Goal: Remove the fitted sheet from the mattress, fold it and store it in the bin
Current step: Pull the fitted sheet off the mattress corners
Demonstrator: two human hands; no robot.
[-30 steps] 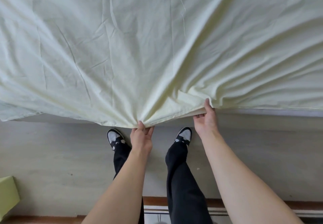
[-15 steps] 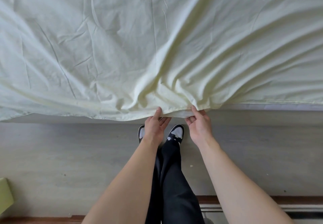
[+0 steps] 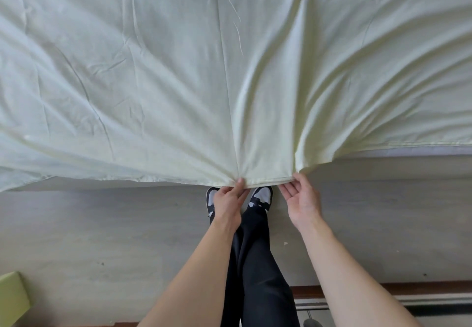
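A pale yellow-green fitted sheet spreads over the whole upper part of the view, wrinkled, with folds fanning toward its near edge. My left hand pinches that hem between thumb and fingers at the point where the folds meet. My right hand is palm up just to the right, its thumb on the hem and its fingers under the edge. A strip of the mattress edge shows at the right below the sheet.
Grey floor lies below the sheet edge. My legs in black trousers and black-and-white shoes stand under my hands. A green box corner is at the bottom left. A wooden baseboard runs along the bottom right.
My hands have moved apart along the hem. The left hand keeps its pinch and the sheet is pulled tauter toward me. The right hand has slid right and turned palm up.
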